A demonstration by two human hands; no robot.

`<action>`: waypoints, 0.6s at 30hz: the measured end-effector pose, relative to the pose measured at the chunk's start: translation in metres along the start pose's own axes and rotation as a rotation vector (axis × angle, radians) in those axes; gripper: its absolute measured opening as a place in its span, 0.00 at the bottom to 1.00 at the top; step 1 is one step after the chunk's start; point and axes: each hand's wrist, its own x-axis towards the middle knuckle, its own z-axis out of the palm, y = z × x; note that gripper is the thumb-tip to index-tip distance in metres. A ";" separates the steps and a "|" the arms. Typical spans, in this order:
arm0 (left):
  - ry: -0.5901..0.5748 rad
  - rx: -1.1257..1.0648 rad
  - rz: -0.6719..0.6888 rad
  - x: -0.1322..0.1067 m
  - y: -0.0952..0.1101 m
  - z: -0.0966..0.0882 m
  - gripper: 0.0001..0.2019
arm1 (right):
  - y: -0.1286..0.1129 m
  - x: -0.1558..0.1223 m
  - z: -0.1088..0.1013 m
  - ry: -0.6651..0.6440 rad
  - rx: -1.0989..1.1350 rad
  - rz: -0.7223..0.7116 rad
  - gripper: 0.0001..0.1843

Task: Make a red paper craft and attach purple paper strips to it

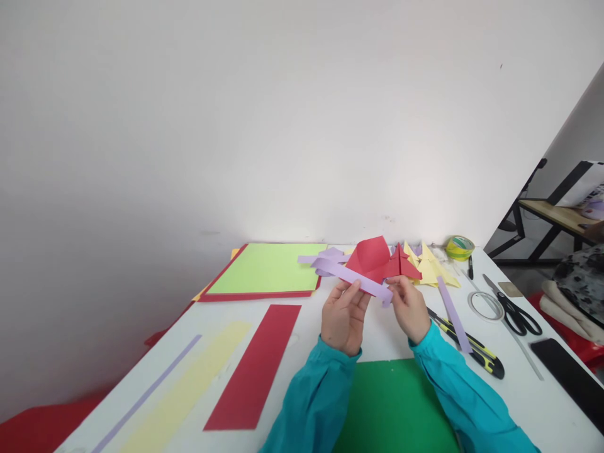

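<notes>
My left hand (346,319) is closed, its thumb pressing a purple paper strip (352,275) against the lower edge of a red sheet of paper (369,257). That red sheet is curved and raised above the table. At the strip's right end, which curls downward, the fingers of my right hand (409,308) are pinched together on the purple paper. The strip's left end reaches over other purple paper (330,254). Just behind my right hand stands a folded red paper shape (401,263), beside folded yellow paper (431,267).
Light green sheets (264,267) lie at the back left. Red (255,365), yellow and purple strips lie flat at the left. A green mat (394,409) is between my forearms. At right are a yellow-black cutter (486,358), scissors (516,314), tape rolls (459,247) and a black object (569,377).
</notes>
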 end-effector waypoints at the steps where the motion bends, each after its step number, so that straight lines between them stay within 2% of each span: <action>1: -0.005 0.013 -0.006 0.001 0.000 -0.001 0.06 | -0.002 0.001 -0.002 0.005 0.164 0.040 0.10; 4: -0.022 0.046 -0.005 0.003 -0.001 -0.003 0.07 | -0.011 0.000 -0.008 -0.071 0.541 0.104 0.18; 6: -0.048 0.072 0.008 0.003 -0.002 -0.005 0.08 | -0.017 -0.003 -0.012 -0.159 0.640 0.087 0.20; 10: -0.159 0.205 0.003 0.003 -0.004 -0.007 0.11 | -0.024 -0.010 -0.014 -0.334 0.627 0.041 0.26; 12: -0.176 0.267 0.006 0.003 -0.005 -0.007 0.13 | -0.025 -0.011 -0.013 -0.402 0.582 0.031 0.31; 18: -0.192 0.350 0.027 0.002 -0.003 -0.006 0.11 | -0.021 -0.010 -0.010 -0.476 0.538 0.082 0.39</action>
